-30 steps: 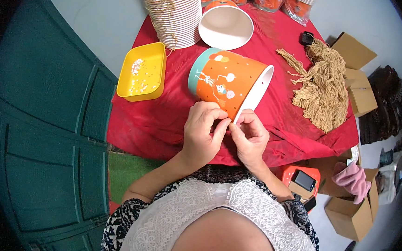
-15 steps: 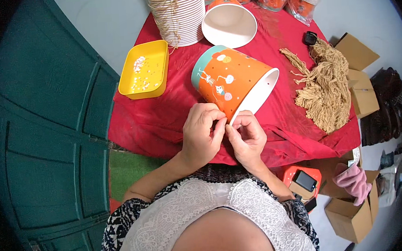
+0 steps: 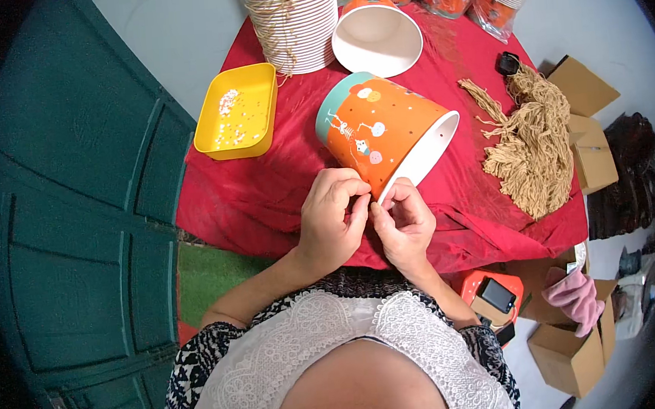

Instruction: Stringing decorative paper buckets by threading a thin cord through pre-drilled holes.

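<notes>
Left hand [image 3: 333, 215] and right hand [image 3: 406, 225] are both narrowed to a pinch, thumbs against bent forefingers, meeting at the near edge of an orange bucket; whether anything thin lies between the fingertips is hidden. Beneath spreads the tabletop [image 3: 241, 218], draped in red cloth. On it, in front of the person near the middle, the bucket [image 3: 394, 120] lies tipped on its side, teal base pointing away to the left, white-lined mouth facing right and toward the person. Right of it sprawls a heap of tan twine [image 3: 533, 152]. Beyond, to the left, rises a stack of white-rimmed tubs [image 3: 304, 35] with twine hanging down its side. Just beside the stack, another tub [image 3: 377, 45] lies with its white inside showing. A yellow tray [image 3: 251, 150] sits at the left, holding tiny pale bits [image 3: 228, 103].
</notes>
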{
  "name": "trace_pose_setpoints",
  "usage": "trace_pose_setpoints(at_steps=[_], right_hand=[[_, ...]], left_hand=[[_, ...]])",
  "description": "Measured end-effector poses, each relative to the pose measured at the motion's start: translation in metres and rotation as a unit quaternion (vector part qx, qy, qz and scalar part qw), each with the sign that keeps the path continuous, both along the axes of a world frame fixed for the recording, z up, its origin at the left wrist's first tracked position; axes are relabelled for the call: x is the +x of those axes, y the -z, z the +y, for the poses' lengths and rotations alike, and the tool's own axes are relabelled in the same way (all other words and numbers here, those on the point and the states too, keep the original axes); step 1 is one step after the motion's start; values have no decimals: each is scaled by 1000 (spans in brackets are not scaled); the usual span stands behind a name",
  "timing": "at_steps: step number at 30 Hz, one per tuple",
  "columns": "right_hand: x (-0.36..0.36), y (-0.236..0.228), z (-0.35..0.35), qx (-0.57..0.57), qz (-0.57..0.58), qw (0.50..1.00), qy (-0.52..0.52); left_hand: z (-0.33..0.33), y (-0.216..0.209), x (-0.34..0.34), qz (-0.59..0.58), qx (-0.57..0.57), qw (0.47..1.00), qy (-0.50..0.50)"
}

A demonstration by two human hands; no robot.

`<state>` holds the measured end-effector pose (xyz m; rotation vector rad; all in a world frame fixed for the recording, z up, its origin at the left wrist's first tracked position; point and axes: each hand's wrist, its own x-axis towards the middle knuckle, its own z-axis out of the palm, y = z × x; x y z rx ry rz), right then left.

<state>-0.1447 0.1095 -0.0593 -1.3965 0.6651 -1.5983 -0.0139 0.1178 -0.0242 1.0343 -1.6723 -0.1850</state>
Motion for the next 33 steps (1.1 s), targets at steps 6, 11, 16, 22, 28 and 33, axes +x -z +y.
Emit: trace_pose_setpoints(at_steps=[6, 11, 16, 22, 28, 33], right_hand=[[-1, 1, -3, -19, 29, 999, 22], [-1, 2, -3, -23, 35, 999, 24], [0, 0, -1, -26, 46, 998, 21], [2, -1, -1, -36, 56, 998, 22], [3, -3, 0, -47, 73, 996, 27], [4, 0, 1, -47, 71, 996, 20]], left_hand=[[1, 2, 2, -14, 2, 1000, 4], [2, 2, 3, -17, 12, 1000, 1], [1, 4, 4, -29, 0, 1000, -8], [1, 6, 4, -22, 9, 1000, -10], [3, 6, 3, -23, 2, 999, -24], [5, 5, 3, -34, -16, 999, -29]])
